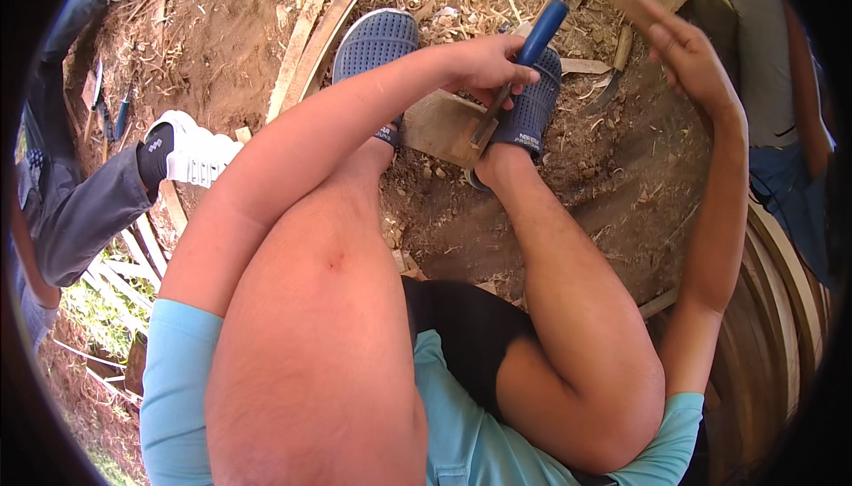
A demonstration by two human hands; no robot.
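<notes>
My left hand (493, 67) is closed around the blue grip of a hammer (543, 33), whose metal head is up at the top edge. Below that hand, a narrow dark chisel-like strip (490, 120) slants down onto a wooden block (439, 124). The block rests on the ground between my feet. At the upper right is my right hand (697, 60), its fingers long and slightly bent along a blurred brown piece of wood (628, 2) beside the hammer head. How firmly the fingers grip it is hard to see.
A sickle-like tool with a wooden handle (622, 47) lies right of my blue clog (537, 100). Long wooden strips (324, 29) and shavings cover the dirt. Other people sit close by, with a white shoe (191, 149) at left and a grey trouser leg (763, 51) at right.
</notes>
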